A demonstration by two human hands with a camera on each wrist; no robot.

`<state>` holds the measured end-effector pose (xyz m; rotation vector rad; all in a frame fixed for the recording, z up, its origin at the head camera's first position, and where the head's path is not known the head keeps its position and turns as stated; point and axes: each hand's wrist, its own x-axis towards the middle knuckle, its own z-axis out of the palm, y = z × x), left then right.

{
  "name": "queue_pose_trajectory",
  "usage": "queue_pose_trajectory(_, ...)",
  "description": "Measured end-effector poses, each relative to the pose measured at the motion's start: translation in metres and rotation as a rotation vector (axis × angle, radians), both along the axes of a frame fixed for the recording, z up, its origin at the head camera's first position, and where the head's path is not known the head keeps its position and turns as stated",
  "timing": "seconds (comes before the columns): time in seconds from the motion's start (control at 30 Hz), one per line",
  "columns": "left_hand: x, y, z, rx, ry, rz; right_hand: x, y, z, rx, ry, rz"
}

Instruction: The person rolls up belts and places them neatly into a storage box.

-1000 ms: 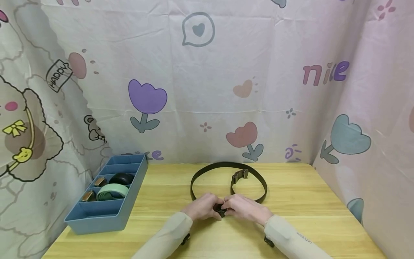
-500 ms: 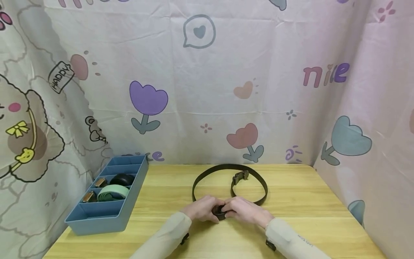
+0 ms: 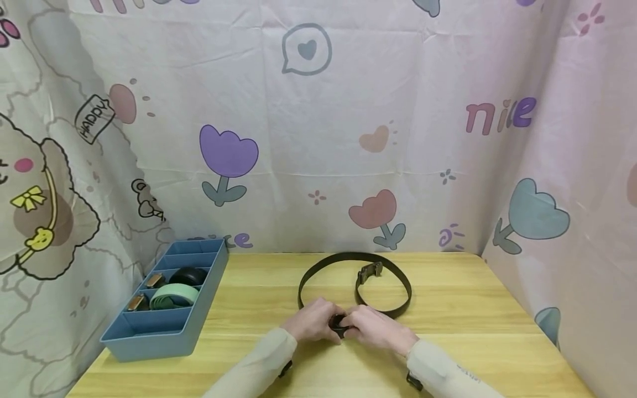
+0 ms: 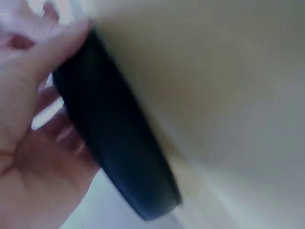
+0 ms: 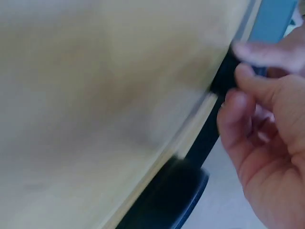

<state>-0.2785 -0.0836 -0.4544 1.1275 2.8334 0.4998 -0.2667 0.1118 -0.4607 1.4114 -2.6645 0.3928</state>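
A dark belt (image 3: 355,256) stands on its edge on the wooden table in a wide loop. Its metal buckle (image 3: 370,271) lies inside the loop, at the right. Near the front, my left hand (image 3: 313,323) grips the belt's curled-up end (image 3: 340,331), thumb on its near face. From the other side my right hand (image 3: 376,330) pinches the same end, its fingertips at the small coil. In the left wrist view the strap (image 4: 119,129) runs broad and dark past the thumb. The coil's inside is mostly hidden by my fingers.
A blue divided tray (image 3: 195,326) stands at the left of the table. It holds a rolled green belt (image 3: 174,294), a rolled black belt (image 3: 188,275) and metal buckles (image 3: 137,302). A printed curtain (image 3: 308,138) hangs behind and at both sides.
The left side of the belt's loop has shifted slightly right. My hands stay together at the curled end, with small finger movements. The tray stays in place.
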Motion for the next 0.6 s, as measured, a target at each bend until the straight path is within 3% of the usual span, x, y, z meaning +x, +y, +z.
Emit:
queue_pose_trajectory(0.17,-0.002,-0.001,0.004,-0.002,-0.117,-0.037,-0.005,0.009,0.001,0.017,-0.014,0.075)
queue_pose_trajectory(0.37,0.004,0.005,0.001,0.065,-0.033,0.041,-0.002,0.008,0.004,0.077,0.044,0.001)
queue_pose_trajectory(0.5,0.010,0.008,-0.002,0.113,0.023,0.109,0.001,0.004,0.003,0.037,0.095,-0.015)
queue_pose_trajectory(0.6,0.011,0.007,-0.003,0.104,0.022,0.103,0.002,0.005,0.001,0.005,0.073,0.001)
